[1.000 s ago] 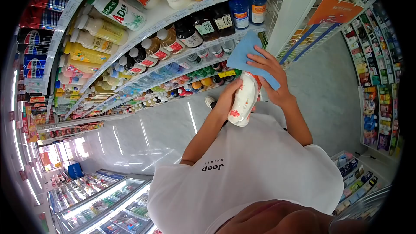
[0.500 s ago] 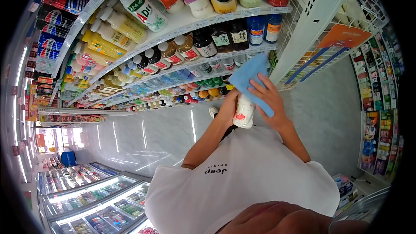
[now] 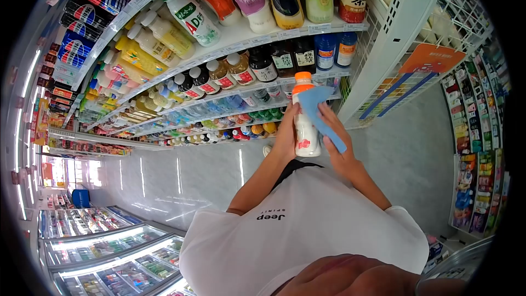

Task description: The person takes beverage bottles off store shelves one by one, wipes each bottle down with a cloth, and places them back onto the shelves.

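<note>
My left hand [image 3: 286,136] is wrapped round the side of a white plastic bottle [image 3: 307,136] with an orange cap and a red mark near its base. The bottle stands roughly upright in front of my chest. A light blue cloth [image 3: 314,104] lies against its right side and upper part. My right hand [image 3: 341,141] grips this cloth, which hangs down between the fingers and the bottle. Part of the bottle's label is hidden behind the cloth.
Ahead, shelves [image 3: 241,43] hold rows of bottled drinks. A white shelf post [image 3: 395,33] and wire mesh side panel stand to the right. Glass-topped chest freezers [image 3: 104,252] are at lower left. More stocked shelves [image 3: 472,186] line the far right. Grey floor [image 3: 186,181] lies between.
The cloth has come off the bottle's top and slid to its right side, so the orange cap now shows. My right hand has moved lower. My left hand still holds the bottle.
</note>
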Available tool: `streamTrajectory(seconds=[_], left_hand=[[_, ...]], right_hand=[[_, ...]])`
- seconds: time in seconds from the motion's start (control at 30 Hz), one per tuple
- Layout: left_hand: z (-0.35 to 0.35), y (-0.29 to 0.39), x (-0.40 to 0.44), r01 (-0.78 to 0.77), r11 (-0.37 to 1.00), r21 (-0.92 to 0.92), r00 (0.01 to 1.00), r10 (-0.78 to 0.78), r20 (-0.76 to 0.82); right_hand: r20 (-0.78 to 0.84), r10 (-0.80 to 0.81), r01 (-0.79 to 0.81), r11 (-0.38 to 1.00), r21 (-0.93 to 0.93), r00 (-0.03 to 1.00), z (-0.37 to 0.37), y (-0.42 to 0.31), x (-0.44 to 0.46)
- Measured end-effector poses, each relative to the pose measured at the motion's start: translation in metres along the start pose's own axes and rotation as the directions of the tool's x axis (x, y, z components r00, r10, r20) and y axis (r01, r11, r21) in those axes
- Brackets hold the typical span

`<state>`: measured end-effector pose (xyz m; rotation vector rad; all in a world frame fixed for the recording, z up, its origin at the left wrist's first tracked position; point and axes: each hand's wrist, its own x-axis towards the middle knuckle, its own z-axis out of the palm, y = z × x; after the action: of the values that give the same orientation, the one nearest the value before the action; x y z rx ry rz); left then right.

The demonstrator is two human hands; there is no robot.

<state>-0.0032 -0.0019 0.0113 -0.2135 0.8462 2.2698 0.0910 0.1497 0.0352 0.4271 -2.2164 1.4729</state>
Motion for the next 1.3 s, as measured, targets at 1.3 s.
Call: streamTrajectory(seconds=[1.3], left_hand=[[0.05,0.012,-0.02,-0.298,0.951,0.083,0.945,0.281,0.167]], right_hand=[[-0.057,0.024,-0.016,0.99,0.139,0.998,0.003,-0.006,0.006]])
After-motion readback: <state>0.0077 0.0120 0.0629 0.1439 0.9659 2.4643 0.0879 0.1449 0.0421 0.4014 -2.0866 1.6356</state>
